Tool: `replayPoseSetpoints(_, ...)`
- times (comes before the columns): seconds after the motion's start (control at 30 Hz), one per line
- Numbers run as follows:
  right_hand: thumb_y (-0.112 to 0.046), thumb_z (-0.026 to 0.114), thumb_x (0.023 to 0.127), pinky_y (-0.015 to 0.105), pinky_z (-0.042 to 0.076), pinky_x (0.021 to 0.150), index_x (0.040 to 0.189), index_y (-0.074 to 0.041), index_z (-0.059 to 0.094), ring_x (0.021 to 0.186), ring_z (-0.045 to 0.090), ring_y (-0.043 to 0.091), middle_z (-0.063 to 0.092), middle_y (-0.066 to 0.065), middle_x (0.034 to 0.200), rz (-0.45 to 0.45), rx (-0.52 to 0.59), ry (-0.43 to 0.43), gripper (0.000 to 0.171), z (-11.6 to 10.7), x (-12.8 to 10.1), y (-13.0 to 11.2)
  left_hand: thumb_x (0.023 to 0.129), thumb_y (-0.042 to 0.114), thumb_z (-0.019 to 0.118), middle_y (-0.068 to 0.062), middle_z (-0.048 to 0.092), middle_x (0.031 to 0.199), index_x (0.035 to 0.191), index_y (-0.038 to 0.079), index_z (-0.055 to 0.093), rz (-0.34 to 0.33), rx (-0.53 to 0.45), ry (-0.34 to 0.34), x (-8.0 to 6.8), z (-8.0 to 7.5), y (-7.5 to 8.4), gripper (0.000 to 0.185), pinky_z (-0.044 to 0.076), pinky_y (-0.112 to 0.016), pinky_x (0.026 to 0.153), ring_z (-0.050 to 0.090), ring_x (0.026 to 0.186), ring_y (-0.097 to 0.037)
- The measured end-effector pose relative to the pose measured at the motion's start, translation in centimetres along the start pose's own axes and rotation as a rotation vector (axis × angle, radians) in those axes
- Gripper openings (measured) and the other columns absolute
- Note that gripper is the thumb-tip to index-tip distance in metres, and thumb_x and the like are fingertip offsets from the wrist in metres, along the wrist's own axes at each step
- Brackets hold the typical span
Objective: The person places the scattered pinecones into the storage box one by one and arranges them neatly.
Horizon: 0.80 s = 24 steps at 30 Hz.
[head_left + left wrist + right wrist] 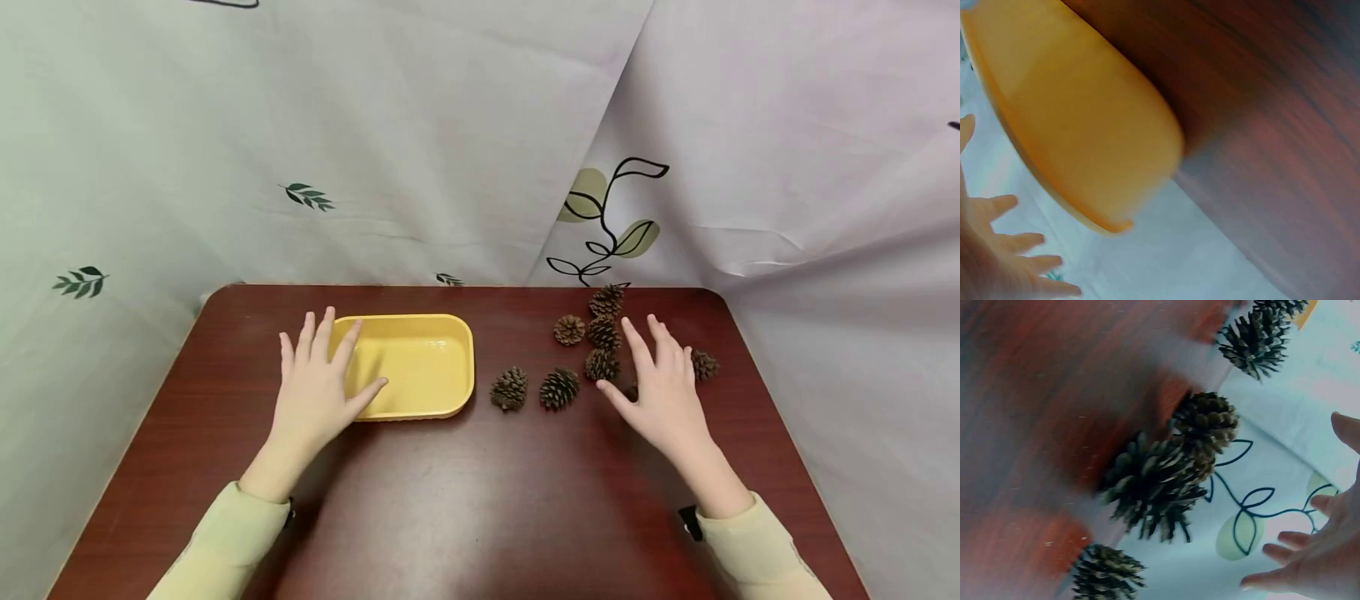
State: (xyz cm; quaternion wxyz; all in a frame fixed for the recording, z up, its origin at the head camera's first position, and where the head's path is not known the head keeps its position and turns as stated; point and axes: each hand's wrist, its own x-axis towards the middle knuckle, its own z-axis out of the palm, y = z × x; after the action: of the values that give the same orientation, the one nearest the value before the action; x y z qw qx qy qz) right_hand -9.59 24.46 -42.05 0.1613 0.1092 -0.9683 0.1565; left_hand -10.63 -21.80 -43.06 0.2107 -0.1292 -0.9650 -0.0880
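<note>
A yellow rectangular tray (442, 367) lies left of centre on the dark red table (465, 492); nothing shows inside it. My left hand (330, 387) is spread open over the tray's left end, holding nothing. In the blurred left wrist view the tray (1079, 119) sits apart from my left hand's straight fingers (1016, 240). Several brown pine cones (510, 388) lie scattered right of the tray. My right hand (660, 387) hovers open among them, fingers straight, and partly hides one cone. The right wrist view shows the pine cones (1154, 487) close by and my right hand (1316, 562) holding nothing.
Two cones (559, 388) lie between the tray and my right hand, and one cone (703, 364) sits near the table's right edge. Pale curtains (450, 150) with leaf prints hang close behind and beside the table. Bare wood stretches along the near side.
</note>
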Motion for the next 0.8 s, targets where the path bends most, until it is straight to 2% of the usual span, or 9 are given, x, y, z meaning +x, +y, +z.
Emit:
replayPoseSetpoints(0.13,-0.038,0.075,0.076,0.067,0.024,0.102,0.149,-0.024,0.027,0.13,0.03,0.047,0.025,0.02,0.15,-0.027,0.051,0.053,0.089,0.1,0.2,0.9,0.075,0.06,0.062,-0.018,0.029,0.151,0.142,0.018,0.041,-0.02,-0.081,0.066,0.0,0.1,-1.5,0.082,0.006,-0.062,0.112,0.024,0.139,-0.041)
replayPoseSetpoints(0.33,-0.028,0.077,0.077,0.061,0.027,0.103,0.149,-0.023,0.029,0.13,0.032,0.044,0.029,0.017,0.15,-0.034,0.126,0.11,0.086,0.1,0.8,2.9,0.074,0.04,0.076,-0.017,0.036,0.147,0.139,0.015,0.046,-0.122,-0.278,0.138,-0.1,0.4,-3.3,0.076,0.012,-0.058,0.113,0.032,0.136,-0.04)
replayPoseSetpoints(0.5,-0.022,0.076,0.078,0.06,0.028,0.102,0.149,-0.024,0.029,0.133,0.029,0.041,0.03,0.014,0.15,-0.004,0.214,0.128,0.085,-0.1,1.1,4.7,0.074,0.022,0.08,-0.009,0.036,0.149,0.14,0.018,0.046,-0.215,-0.461,0.142,-0.4,0.9,-4.7,0.074,0.025,-0.055,0.109,0.032,0.137,-0.032)
replayPoseSetpoints(0.63,-0.018,0.075,0.079,0.059,0.025,0.105,0.148,-0.024,0.03,0.136,0.028,0.036,0.032,0.012,0.15,0.035,0.307,0.128,0.083,-0.3,1.1,6.0,0.073,0.011,0.081,-0.005,0.039,0.148,0.139,0.022,0.046,-0.29,-0.555,0.142,-0.7,1.2,-5.8,0.076,0.031,-0.047,0.108,0.033,0.137,-0.026)
replayPoseSetpoints(0.8,-0.014,0.074,0.081,0.059,0.024,0.106,0.147,-0.029,0.031,0.138,0.027,0.027,0.032,0.007,0.15,0.104,0.393,0.135,0.08,-0.4,0.9,7.7,0.076,0.004,0.077,-0.003,0.04,0.146,0.141,0.023,0.044,-0.41,-0.729,0.089,-0.9,1.3,-6.6,0.075,0.037,-0.036,0.107,0.04,0.132,-0.024)
